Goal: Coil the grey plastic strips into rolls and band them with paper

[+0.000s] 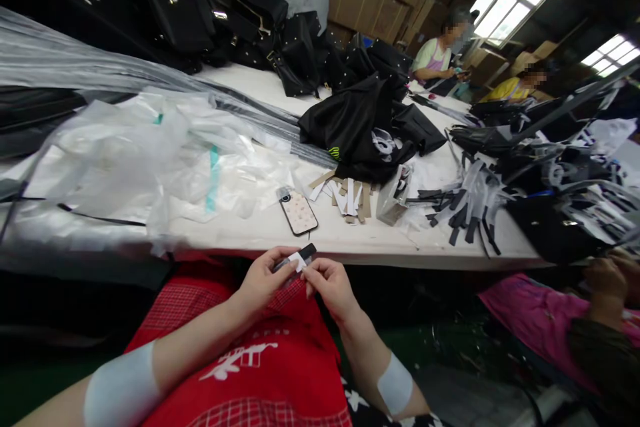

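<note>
Pinched in our left hand [262, 277], black strap [308, 251]; our right hand [333, 285] nips white slip [299, 260] against it, seemingly part-done. Beyond our grip, paper strips [351, 196] lie loose.

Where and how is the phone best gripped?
Probably by both long edges of the phone, at its near end, from above on the near side: it lies flat, that end towards the edge of the table, with plastic sheeting by the other.
</note>
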### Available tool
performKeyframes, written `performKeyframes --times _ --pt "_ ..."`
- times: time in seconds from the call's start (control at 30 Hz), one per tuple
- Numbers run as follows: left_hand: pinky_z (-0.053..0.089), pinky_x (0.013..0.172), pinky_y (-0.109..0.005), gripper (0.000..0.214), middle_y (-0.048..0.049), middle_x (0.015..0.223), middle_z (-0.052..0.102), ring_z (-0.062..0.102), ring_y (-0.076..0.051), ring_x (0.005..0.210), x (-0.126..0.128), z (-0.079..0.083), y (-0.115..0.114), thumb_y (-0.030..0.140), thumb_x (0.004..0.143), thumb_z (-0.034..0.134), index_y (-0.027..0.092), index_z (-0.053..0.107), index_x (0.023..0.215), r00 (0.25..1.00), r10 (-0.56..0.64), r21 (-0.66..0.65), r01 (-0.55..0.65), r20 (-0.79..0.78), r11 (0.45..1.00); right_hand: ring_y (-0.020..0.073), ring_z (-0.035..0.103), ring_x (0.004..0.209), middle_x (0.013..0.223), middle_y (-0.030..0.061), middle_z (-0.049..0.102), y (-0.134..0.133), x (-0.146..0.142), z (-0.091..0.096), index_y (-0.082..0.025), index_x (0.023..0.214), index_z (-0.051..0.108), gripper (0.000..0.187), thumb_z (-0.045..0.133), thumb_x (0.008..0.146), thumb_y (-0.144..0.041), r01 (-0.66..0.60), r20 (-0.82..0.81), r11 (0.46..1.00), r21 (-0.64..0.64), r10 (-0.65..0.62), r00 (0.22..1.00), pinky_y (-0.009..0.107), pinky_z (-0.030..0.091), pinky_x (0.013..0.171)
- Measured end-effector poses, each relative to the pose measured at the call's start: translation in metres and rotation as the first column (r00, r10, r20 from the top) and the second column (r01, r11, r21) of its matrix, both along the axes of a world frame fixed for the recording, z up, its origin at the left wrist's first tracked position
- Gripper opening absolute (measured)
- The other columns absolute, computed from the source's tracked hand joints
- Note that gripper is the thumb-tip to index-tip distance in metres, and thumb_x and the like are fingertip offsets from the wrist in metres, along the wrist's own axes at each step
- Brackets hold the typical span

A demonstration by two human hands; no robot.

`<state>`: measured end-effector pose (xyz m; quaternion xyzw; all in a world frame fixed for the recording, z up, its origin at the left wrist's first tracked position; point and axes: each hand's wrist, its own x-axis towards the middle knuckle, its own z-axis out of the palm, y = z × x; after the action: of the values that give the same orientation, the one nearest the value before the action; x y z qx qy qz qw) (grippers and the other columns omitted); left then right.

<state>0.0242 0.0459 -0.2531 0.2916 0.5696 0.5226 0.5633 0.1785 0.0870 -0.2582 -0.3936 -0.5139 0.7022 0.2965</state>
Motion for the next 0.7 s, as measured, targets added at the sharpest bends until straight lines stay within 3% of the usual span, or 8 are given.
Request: performKeyframes --times 0.13,0.3,0.47,0.6,0.7 --pt "0.053 0.073 -0.028 0.040 -0.0066 0.089 0.073 0.067 -0.020 0.081 0.000 0.004 -0.002 0.039 0.067 0.074 0.014 0.066 0.097 1.000 0.015 0.000 -0.015 0.027 1.000 0.0065 0.042 0.034 0.041 -0.0040 0.053 0.003 -0.004 -0.009 -0.015 0.062 0.059 0.039 0.070 0.073 -0.051 0.022 0.088 0.998 -0.067 -0.016 0.996 0.018 0.034 0.039" --pt "0.053 0.075 -0.029 0.039 -0.0060 0.085 0.073 0.066 -0.020 0.079 0.000 0.003 -0.002 0.047 0.072 0.066 0.014 0.068 0.092 0.998 0.048 0.026 -0.049 0.051 0.998 0.0076 0.047 0.037 0.044 -0.0028 0.056 0.003 -0.003 -0.011 -0.015 0.062 0.059 0.040 0.070 0.073 -0.052 -0.010 0.135 0.998 -0.065 0.019 0.991 0.018 0.038 0.042" --pt "0.054 0.075 -0.031 0.037 -0.0069 0.085 0.073 0.067 -0.020 0.078 -0.004 -0.002 -0.003 0.045 0.074 0.068 0.014 0.067 0.093 0.981 0.071 0.058 -0.061 -0.183 0.996 0.0111 0.057 0.053 0.061 0.0009 0.065 -0.001 -0.009 -0.008 -0.014 0.074 0.066 0.038 0.073 0.070 -0.052 -0.052 0.025 0.994 -0.092 0.055 0.998 0.023 0.048 0.059" --pt "0.055 0.084 -0.035 0.031 -0.0078 0.094 0.074 0.069 -0.023 0.088 -0.006 -0.004 -0.009 0.043 0.082 0.060 0.017 0.068 0.097 0.926 0.087 0.215 -0.007 -0.366 0.977 0.0143 0.059 0.060 0.066 0.0034 0.067 -0.005 -0.021 -0.006 -0.015 0.078 0.072 0.039 0.073 0.070 -0.052 0.018 -0.002 0.999 -0.042 -0.018 1.000 0.025 0.049 0.061" --pt "0.056 0.085 -0.033 0.029 -0.0079 0.098 0.074 0.069 -0.023 0.091 -0.008 -0.011 -0.011 0.041 0.082 0.061 0.020 0.069 0.099 0.857 0.167 0.345 0.013 -0.488 0.939 0.0153 0.058 0.060 0.067 0.0049 0.067 -0.005 -0.031 -0.005 -0.014 0.079 0.075 0.041 0.072 0.070 -0.054 0.062 -0.037 0.998 -0.022 -0.063 0.997 0.026 0.048 0.059"
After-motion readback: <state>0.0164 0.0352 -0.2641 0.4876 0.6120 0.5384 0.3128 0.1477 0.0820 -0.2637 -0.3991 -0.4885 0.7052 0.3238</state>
